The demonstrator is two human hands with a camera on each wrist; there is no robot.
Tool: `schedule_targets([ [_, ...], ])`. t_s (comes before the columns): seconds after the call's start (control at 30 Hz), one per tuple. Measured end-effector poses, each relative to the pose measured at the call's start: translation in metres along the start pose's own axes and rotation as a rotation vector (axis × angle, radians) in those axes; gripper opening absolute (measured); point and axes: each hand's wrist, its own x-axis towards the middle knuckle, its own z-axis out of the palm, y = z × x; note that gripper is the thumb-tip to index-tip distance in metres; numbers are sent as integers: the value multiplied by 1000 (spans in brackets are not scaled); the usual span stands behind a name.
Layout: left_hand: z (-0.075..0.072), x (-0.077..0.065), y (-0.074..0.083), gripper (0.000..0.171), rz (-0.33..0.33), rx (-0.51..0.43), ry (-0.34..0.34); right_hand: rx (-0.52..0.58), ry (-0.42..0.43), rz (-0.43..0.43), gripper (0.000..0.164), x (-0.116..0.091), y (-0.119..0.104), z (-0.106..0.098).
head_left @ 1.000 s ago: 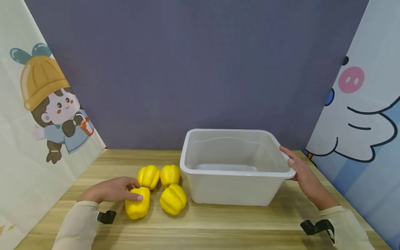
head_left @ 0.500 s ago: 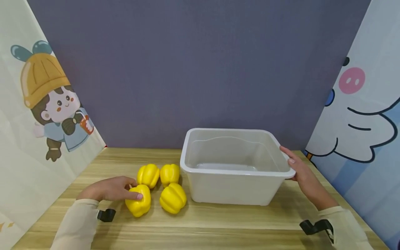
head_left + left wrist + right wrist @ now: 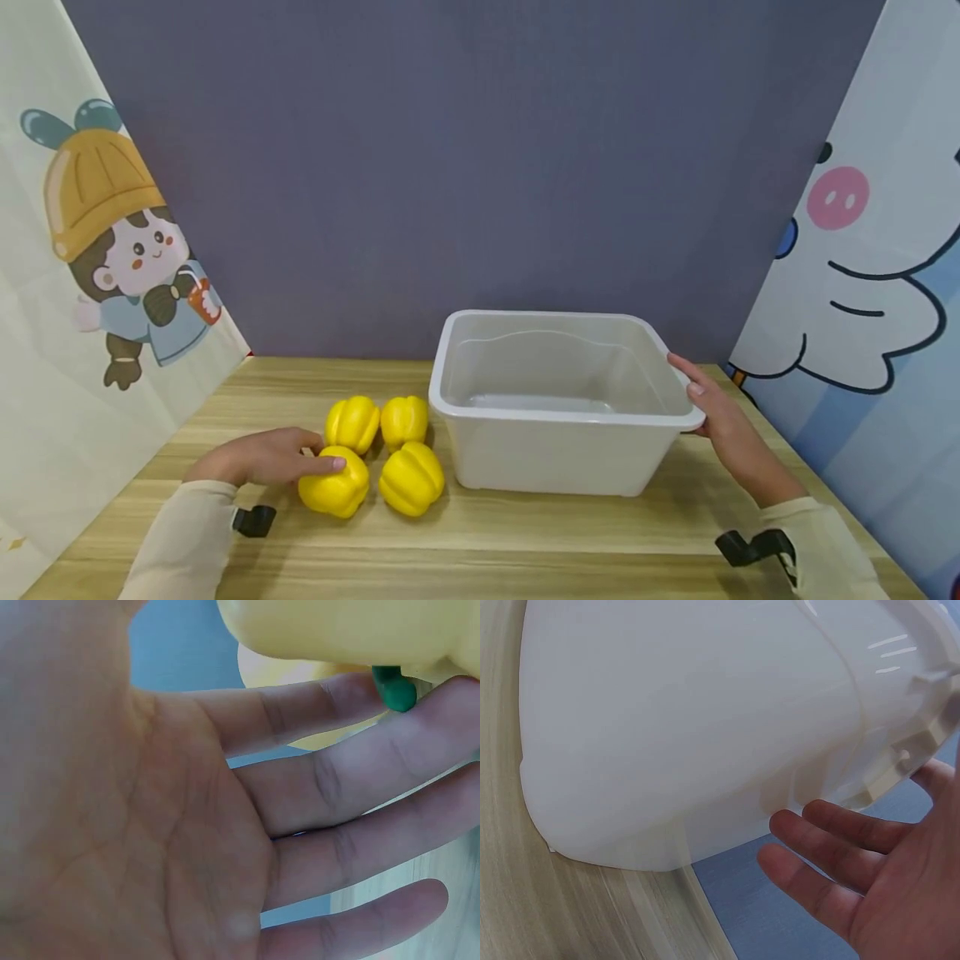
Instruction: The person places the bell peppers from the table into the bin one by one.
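Note:
My left hand (image 3: 258, 456) holds a yellow bell pepper (image 3: 335, 487), the nearest left of a small cluster, with the thumb over its top. In the left wrist view this pepper's green stem (image 3: 395, 688) points down against the fingers, which are nearly straight. Beside it sit three more yellow peppers: one at the back left (image 3: 352, 425), another at the back right (image 3: 405, 422), and a third at the front right (image 3: 412, 479). A white plastic bin (image 3: 555, 457) stands on the table, nothing visible inside. My right hand (image 3: 722, 421) grips its right rim, fingers underneath.
The wood-grain table (image 3: 525, 542) ends at a dark grey-blue panel (image 3: 487, 167) behind the bin. Cartoon-printed sheets flank it, a left sheet (image 3: 45, 400) and a right sheet (image 3: 900, 350). The bin's left side stands close to the peppers.
The pepper under my left hand has turned and now lies more sideways, a little to the right. The right hand and the bin stay in place; the head view shifts slightly.

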Motion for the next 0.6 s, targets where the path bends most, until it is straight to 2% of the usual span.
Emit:
schedule_targets([
  [0.3, 0, 3, -2, 58, 21, -34, -27, 4, 3, 4, 50, -1, -1, 1],
  [0.6, -4, 2, -16, 67, 151, -80, -52, 7, 14, -6, 50, 0, -1, 1],
])
